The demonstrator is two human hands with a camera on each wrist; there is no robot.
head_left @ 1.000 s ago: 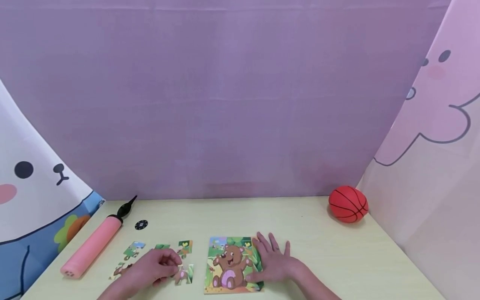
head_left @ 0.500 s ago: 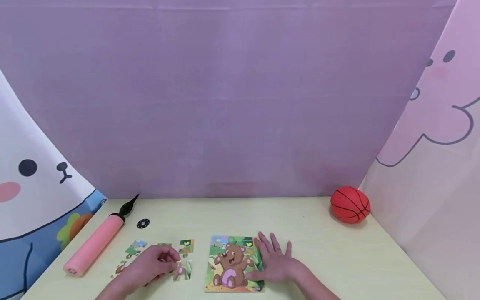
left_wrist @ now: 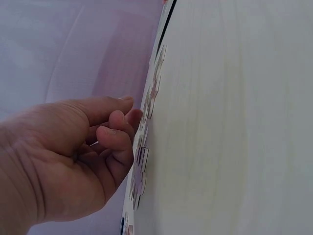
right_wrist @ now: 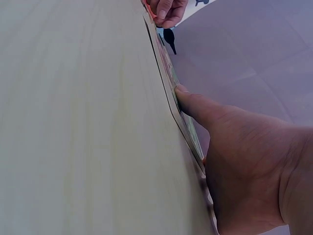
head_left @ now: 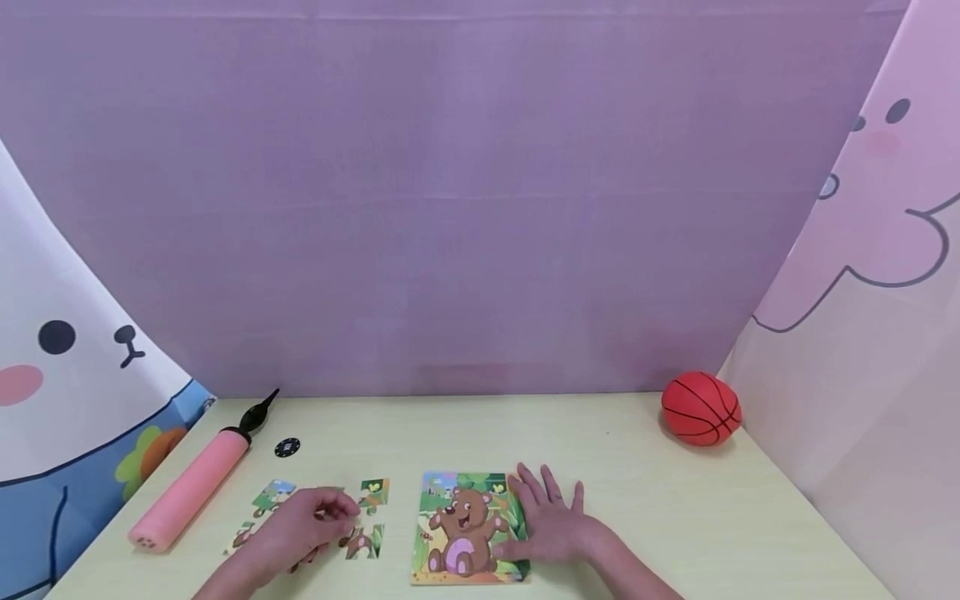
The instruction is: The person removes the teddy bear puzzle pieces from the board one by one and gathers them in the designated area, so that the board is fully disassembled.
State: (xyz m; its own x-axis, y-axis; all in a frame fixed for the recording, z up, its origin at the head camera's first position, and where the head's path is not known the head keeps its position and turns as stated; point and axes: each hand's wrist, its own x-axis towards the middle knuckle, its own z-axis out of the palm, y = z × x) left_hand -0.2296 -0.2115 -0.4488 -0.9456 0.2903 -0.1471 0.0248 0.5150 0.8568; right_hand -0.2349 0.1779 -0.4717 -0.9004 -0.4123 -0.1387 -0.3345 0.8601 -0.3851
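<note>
My left hand (head_left: 303,533) has its fingers curled and its thumb and fingertips at a jigsaw piece (head_left: 363,543) on the table; the hand hides part of that piece. In the left wrist view the left hand (left_wrist: 83,156) shows bent fingers close to the pieces (left_wrist: 141,171), seen edge-on. More jigsaw pieces lie around it: a green-and-yellow corner piece (head_left: 374,490), a blue-and-green piece (head_left: 274,495) and a partly covered brown one (head_left: 244,533). Fingers spread, my right hand (head_left: 551,525) rests over the right edge of a bear picture board (head_left: 457,533).
A pink hand pump (head_left: 191,492) with a black nozzle lies on the left. Behind the pieces sits a black round chip (head_left: 287,447). A red toy basketball (head_left: 701,409) is at the far right of the table (head_left: 540,433). Purple cloth (head_left: 480,250) hangs behind.
The lower right jigsaw piece has shifted slightly beside my left fingers, with more brown showing at its left. The right hand has stayed on the board. The view has moved a little.
</note>
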